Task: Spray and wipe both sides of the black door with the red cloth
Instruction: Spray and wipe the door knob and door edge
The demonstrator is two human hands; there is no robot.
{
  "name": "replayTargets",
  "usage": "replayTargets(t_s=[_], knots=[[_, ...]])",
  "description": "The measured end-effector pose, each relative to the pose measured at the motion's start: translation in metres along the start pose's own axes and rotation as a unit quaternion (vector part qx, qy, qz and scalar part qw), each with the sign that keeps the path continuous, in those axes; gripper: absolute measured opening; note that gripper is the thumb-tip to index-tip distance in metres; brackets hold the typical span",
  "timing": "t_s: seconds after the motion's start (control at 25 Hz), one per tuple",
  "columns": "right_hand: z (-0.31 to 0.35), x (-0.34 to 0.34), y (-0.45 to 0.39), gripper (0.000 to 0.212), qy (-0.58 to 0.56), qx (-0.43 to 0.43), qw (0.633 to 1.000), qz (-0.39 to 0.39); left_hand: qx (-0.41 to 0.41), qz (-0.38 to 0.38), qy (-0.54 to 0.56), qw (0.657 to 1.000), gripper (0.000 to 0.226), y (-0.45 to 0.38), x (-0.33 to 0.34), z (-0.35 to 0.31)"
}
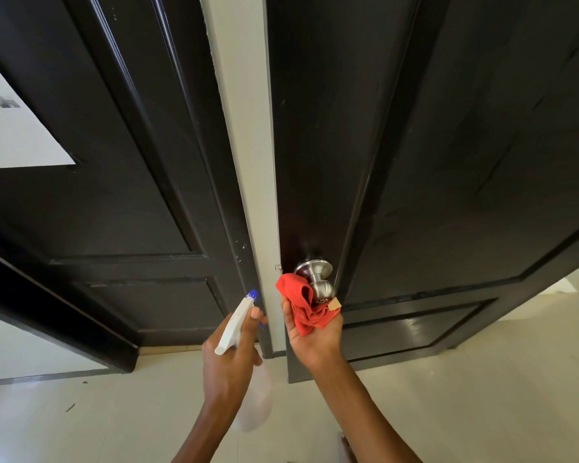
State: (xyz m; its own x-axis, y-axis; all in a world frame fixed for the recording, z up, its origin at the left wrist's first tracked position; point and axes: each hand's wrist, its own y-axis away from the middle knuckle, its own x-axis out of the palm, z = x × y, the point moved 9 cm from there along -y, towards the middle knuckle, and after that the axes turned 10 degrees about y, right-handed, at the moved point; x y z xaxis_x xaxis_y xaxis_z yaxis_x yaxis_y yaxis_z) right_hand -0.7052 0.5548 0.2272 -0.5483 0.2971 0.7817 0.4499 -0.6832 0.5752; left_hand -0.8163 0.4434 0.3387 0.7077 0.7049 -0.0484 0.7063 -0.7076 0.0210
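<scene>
— Fingers of the right hand (310, 324) curl around the red cloth (303, 305), pressing it against the steel knob (318, 282) of the black door (448, 145).

— And the left hand (229, 354)?

— Wrapped around the spray bottle (236, 320), 1 finger at the trigger, nozzle aimed far left.

— Which step?

— Probably opening the door to reach side 2. Next: turn the knob through the cloth, then pull.

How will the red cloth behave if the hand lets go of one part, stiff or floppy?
Probably floppy: the red cloth lies crumpled in folds in the right hand, against the metal doorknob. It looks thin and light, so a loose part would likely hang down. It seems unlikely to slip, bunched in the palm.
</scene>
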Motion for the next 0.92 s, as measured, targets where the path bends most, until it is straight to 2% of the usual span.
replayTargets(t_s=[0.08, 0.16, 0.2, 0.24, 0.28, 0.32, 0.36, 0.44, 0.48, 0.52, 0.56, 0.64, 0.72, 0.76, 0.8, 0.84, 0.92], knots=[[0.011, -0.006, 0.0, 0.052, 0.017, -0.048, 0.998, -0.024, -0.002, 0.006, -0.005, 1.0, 0.04, 0.002, 0.001, -0.001], [0.032, -0.012, 0.006, 0.049, 0.089, -0.144, 0.984, -0.049, -0.004, 0.008, -0.007, 1.0, 0.036, 0.005, 0.001, 0.0], [0.046, -0.012, 0.014, 0.046, 0.165, -0.213, 0.961, -0.058, -0.005, 0.007, -0.006, 1.0, 0.035, 0.006, 0.001, 0.001], [0.063, -0.007, 0.025, 0.044, 0.261, -0.296, 0.917, -0.067, -0.007, 0.007, -0.004, 1.0, 0.033, 0.007, 0.0, 0.002], [0.077, 0.002, 0.038, 0.045, 0.362, -0.375, 0.851, -0.063, -0.01, 0.007, -0.003, 1.0, 0.032, 0.006, 0.0, 0.003], [0.088, 0.014, 0.049, 0.05, 0.47, -0.45, 0.757, -0.05, -0.011, 0.009, -0.001, 1.0, 0.032, 0.006, 0.0, 0.004], [0.092, 0.025, 0.056, 0.055, 0.577, -0.511, 0.637, -0.033, -0.011, 0.01, 0.002, 1.0, 0.032, 0.004, 0.001, 0.003], [0.08, 0.042, 0.06, 0.064, 0.74, -0.573, 0.352, 0.0, -0.006, 0.01, 0.009, 1.0, 0.031, 0.001, 0.003, 0.0], [0.07, 0.042, 0.055, 0.068, 0.781, -0.569, 0.256, 0.012, -0.003, 0.009, 0.013, 1.0, 0.03, 0.0, 0.004, -0.001], [0.062, 0.043, 0.052, 0.069, 0.805, -0.557, 0.205, 0.023, -0.003, 0.005, 0.017, 1.0, 0.029, -0.002, 0.004, -0.001], [0.057, 0.043, 0.05, 0.069, 0.815, -0.547, 0.188, 0.031, -0.004, 0.003, 0.018, 1.0, 0.029, -0.004, 0.004, 0.0], [0.054, 0.044, 0.055, 0.064, 0.812, -0.552, 0.182, 0.055, -0.002, 0.003, 0.013, 1.0, 0.031, -0.006, 0.005, 0.001], [0.058, 0.036, 0.061, 0.053, 0.794, -0.584, 0.148, 0.079, 0.001, 0.008, 0.011, 1.0, 0.029, -0.005, 0.007, 0.0], [0.065, 0.029, 0.064, 0.049, 0.784, -0.597, 0.15, 0.082, 0.003, 0.011, 0.013, 1.0, 0.026, -0.004, 0.008, -0.001], [0.075, 0.023, 0.064, 0.049, 0.774, -0.602, 0.182, 0.074, 0.005, 0.013, 0.015, 1.0, 0.025, -0.004, 0.009, -0.002], [0.085, 0.016, 0.064, 0.05, 0.763, -0.601, 0.23, 0.059, 0.006, 0.015, 0.017, 1.0, 0.024, -0.003, 0.01, -0.002], [0.098, 0.005, 0.063, 0.041, 0.731, -0.587, 0.346, 0.013, 0.001, 0.013, 0.021, 1.0, 0.023, -0.002, 0.012, -0.001]])
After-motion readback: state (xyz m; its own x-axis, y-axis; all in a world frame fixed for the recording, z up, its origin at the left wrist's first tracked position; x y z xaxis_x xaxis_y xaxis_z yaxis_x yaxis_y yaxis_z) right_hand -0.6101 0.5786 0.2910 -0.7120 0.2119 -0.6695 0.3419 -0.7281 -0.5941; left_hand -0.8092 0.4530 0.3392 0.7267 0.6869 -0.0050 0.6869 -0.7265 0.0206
